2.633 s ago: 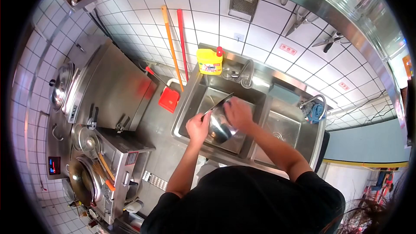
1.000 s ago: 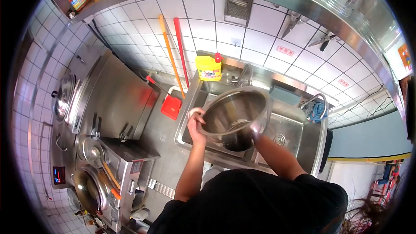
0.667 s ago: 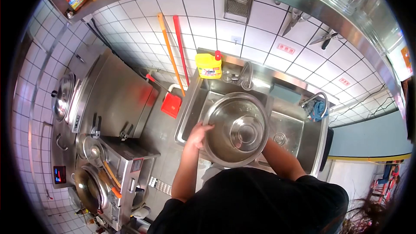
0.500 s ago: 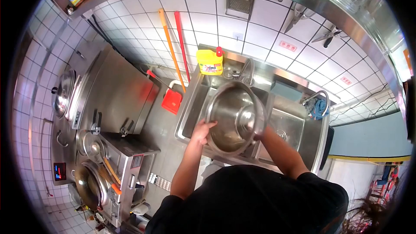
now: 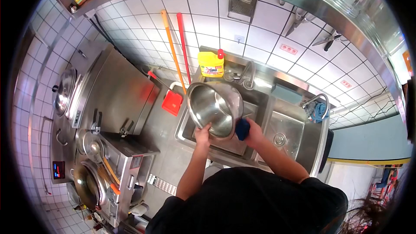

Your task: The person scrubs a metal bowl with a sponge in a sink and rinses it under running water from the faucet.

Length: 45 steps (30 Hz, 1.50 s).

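A large stainless steel bowl [image 5: 212, 104] is tilted over the left sink basin [image 5: 255, 110], its mouth turned to the left. My left hand [image 5: 202, 134] grips its near rim, thumb over the inner side. In my right hand [image 5: 255, 133] is a dark blue scrubbing pad [image 5: 242, 129], held against the bowl's outer wall at the right. The fingers behind the pad are partly hidden.
A yellow detergent jug [image 5: 211, 64] stands behind the sink beside the faucet [image 5: 249, 74]. The right basin [image 5: 289, 125] has a drain, with a blue cloth [image 5: 319, 111] at its corner. A red dustpan [image 5: 172, 102] and a wok [image 5: 86, 186] are on the left.
The bowl has shifted left and turned so its mouth faces more to the left. My right hand has moved left along its outside, and the dark blue pad now shows.
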{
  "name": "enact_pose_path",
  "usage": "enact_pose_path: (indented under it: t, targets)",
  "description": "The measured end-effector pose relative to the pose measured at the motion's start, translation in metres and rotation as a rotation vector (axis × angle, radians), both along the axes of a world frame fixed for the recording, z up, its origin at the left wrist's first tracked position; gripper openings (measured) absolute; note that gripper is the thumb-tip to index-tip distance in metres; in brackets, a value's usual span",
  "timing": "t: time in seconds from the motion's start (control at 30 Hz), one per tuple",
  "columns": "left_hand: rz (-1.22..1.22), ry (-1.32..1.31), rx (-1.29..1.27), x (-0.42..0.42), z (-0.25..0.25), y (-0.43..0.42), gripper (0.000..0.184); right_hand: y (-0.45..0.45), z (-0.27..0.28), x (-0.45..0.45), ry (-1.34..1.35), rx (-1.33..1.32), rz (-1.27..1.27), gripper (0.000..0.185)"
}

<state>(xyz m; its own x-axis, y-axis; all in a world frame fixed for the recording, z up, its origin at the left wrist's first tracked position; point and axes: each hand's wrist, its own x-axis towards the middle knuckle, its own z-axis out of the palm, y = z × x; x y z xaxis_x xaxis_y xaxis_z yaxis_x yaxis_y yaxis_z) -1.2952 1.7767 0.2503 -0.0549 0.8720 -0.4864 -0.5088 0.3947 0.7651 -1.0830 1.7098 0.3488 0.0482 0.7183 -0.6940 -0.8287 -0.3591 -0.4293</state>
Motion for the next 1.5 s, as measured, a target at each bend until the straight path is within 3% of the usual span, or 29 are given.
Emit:
enact_pose_path:
  t: [0.1,0.2,0.33,0.5,0.6,0.7,0.83,0.87,0.97,1.0,1.1,1.13,1.17,1.23,1.3,1.33,1.37,1.43,1.5]
  targets:
    - [-0.018,0.146,-0.007,-0.001,0.013,-0.001,0.029,-0.007,-0.04,0.003,-0.547,0.161,-0.032,0.05]
    - [-0.027,0.246,0.052,-0.002,0.005,-0.003,0.022,0.005,0.036,-0.007,-0.789,0.429,-0.133,0.053]
    - [-0.169,0.42,0.064,-0.008,0.031,-0.017,0.02,0.024,0.083,0.008,-1.517,0.447,0.054,0.052]
    - [-0.118,0.373,0.384,-0.002,0.068,-0.034,0.034,0.043,0.058,0.047,-1.593,0.245,0.166,0.042]
    - [0.058,-0.187,0.414,0.006,0.1,-0.034,0.051,0.045,0.055,0.054,-1.545,0.216,0.189,0.04]
    - [-0.126,-0.491,0.166,-0.007,0.083,-0.013,0.06,0.046,0.041,0.055,-1.511,0.213,0.27,0.042]
    - [-0.323,-0.583,0.118,-0.014,0.03,0.016,0.06,0.049,0.058,0.043,-1.46,0.211,0.315,0.044]
    - [-0.324,-0.511,0.144,-0.014,0.025,0.019,0.067,0.052,0.055,0.046,-1.481,0.238,0.308,0.044]
    - [-0.34,-0.578,0.056,-0.02,0.086,0.013,0.073,0.053,0.051,0.055,-1.608,0.26,0.328,0.043]
    - [-0.396,-0.536,0.07,-0.026,0.083,0.014,0.086,0.056,0.052,0.057,-1.659,0.262,0.342,0.043]
    - [-0.387,-0.272,0.087,-0.038,0.059,0.011,0.076,0.059,0.075,0.051,-1.675,0.192,0.484,0.041]
    - [-0.413,-0.353,0.059,-0.041,0.074,0.007,0.069,0.063,0.069,0.054,-1.656,0.214,0.521,0.043]
    - [-0.416,-0.369,0.103,-0.047,0.059,0.006,0.068,0.068,0.057,0.058,-1.686,0.264,0.547,0.042]
    - [-0.412,-0.499,0.048,-0.059,0.074,-0.007,0.058,0.083,0.034,0.065,-1.736,0.355,0.581,0.041]
    - [-0.456,-0.297,-0.038,-0.062,0.072,-0.006,0.045,0.101,0.027,0.064,-1.887,0.614,0.57,0.034]
    - [-0.49,-0.182,-0.086,-0.066,0.07,-0.007,0.041,0.107,0.058,0.056,-1.855,0.64,0.711,0.029]
    - [-0.495,-0.084,-0.131,-0.068,0.065,-0.006,0.04,0.126,0.068,0.052,-1.697,0.503,1.051,0.028]
    - [-0.505,0.118,-0.198,-0.068,0.044,-0.005,0.042,0.162,0.067,0.034,-1.906,0.728,1.274,0.033]
    - [-0.49,0.1,-0.222,-0.063,0.022,-0.007,0.033,0.181,0.138,0.018,-1.681,0.668,1.837,0.035]
